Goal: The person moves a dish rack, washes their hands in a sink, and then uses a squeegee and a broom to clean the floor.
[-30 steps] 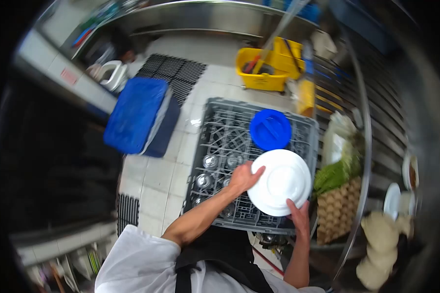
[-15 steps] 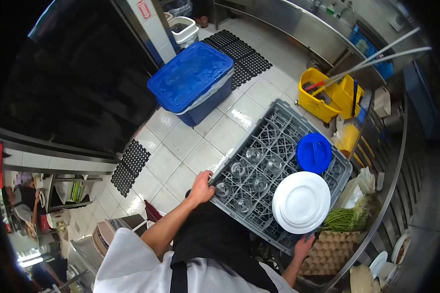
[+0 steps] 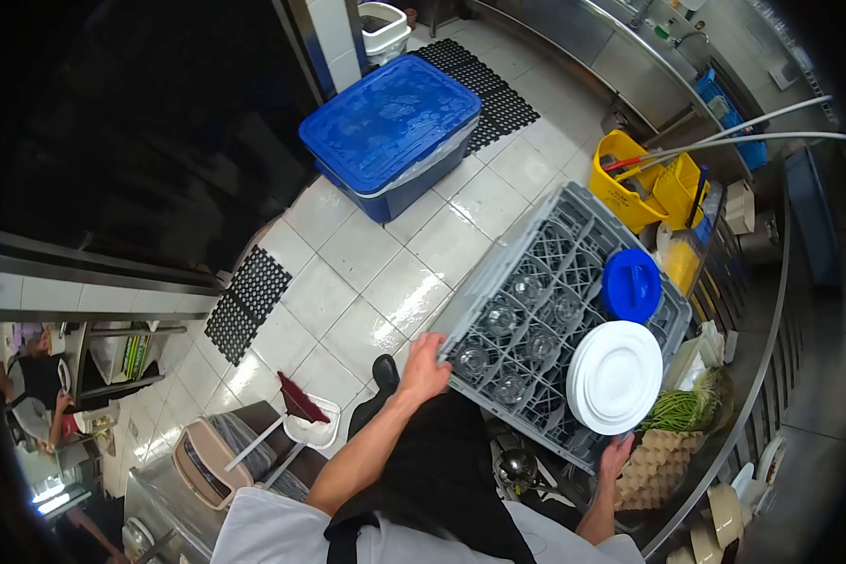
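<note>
Two hands (image 3: 424, 368) grip rack (image 3: 536, 282); blue bin (image 3: 390, 127), yellow bucket (image 3: 649, 183) ahead.

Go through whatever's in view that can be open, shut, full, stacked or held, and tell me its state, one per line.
Dish rack: gripped at its near corners, loaded.
Left hand: closed on the rack's near-left corner.
Right hand: at the rack's near-right edge.
Glasses: seated in rack cells.
White plates: stacked on the rack.
Blue lid: lying on the rack.
Blue bin: lid shut.
Mop bucket: mop handles in it.
</note>
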Tool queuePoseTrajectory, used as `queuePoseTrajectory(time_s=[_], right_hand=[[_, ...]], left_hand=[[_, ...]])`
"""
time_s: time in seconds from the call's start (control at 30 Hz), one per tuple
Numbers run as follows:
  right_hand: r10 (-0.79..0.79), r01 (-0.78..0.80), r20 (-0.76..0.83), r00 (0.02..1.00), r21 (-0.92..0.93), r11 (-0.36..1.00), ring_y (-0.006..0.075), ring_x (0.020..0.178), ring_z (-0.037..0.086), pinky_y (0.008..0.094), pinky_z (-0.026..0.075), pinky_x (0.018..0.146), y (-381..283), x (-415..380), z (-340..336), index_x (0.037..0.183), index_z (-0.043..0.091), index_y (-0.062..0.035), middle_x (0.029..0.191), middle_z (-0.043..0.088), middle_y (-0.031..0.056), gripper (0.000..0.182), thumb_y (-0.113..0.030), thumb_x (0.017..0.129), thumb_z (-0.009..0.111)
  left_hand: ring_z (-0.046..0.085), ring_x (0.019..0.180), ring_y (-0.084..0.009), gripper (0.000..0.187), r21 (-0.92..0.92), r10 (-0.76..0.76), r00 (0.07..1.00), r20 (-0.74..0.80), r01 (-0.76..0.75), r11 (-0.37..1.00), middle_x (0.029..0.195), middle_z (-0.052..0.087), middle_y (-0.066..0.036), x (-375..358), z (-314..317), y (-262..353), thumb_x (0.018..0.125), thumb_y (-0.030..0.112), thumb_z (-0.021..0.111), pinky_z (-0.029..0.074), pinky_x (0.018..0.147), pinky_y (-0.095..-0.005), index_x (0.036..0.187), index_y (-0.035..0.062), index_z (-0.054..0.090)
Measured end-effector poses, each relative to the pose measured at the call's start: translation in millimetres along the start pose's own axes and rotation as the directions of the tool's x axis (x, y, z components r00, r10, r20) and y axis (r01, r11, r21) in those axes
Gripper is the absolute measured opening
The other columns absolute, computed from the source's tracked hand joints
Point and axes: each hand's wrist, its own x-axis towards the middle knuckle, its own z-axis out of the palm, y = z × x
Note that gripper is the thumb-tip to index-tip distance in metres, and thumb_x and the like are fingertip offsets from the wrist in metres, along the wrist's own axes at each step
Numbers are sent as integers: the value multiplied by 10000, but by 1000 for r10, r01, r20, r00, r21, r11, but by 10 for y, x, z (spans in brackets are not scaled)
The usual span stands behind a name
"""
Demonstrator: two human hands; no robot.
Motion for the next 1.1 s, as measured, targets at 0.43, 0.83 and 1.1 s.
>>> queuePoseTrajectory(time_s=[0.43, 0.83, 1.1], right_hand=[[98, -98, 16, 995, -14, 995, 401, 1046, 577, 417, 434, 880, -646, 17, 112, 1223, 476, -3, 1108, 607, 230, 306, -176, 972, 474], [204, -204, 18, 979, 152, 967, 451, 946, 614, 491, 490, 792, -1193, 1, 285, 1258, 522, -43, 975, 649, 264, 356, -191, 934, 537], [126, -112, -13, 992, 379, 919, 437, 1017, 591, 442, 485, 853, -1493, 212, 610, 1299, 486, 49, 1106, 602, 279, 447, -178, 924, 574]], left_hand=[[563, 921, -297, 435, 13, -38, 999, -39, 38, 999, 984, 564, -150, 29, -344, -112, 651, -17, 639, 466, 830, -354, 1084, -12, 593], [608, 935, -231, 459, 100, 16, 996, -90, -7, 995, 1004, 648, -139, 721, -630, -580, 661, 19, 644, 467, 869, -338, 1113, -51, 619], [622, 867, -162, 305, -8, 12, 996, -85, -12, 1000, 982, 682, -103, 1318, -750, -356, 802, -63, 621, 476, 814, -282, 1106, -88, 611]])
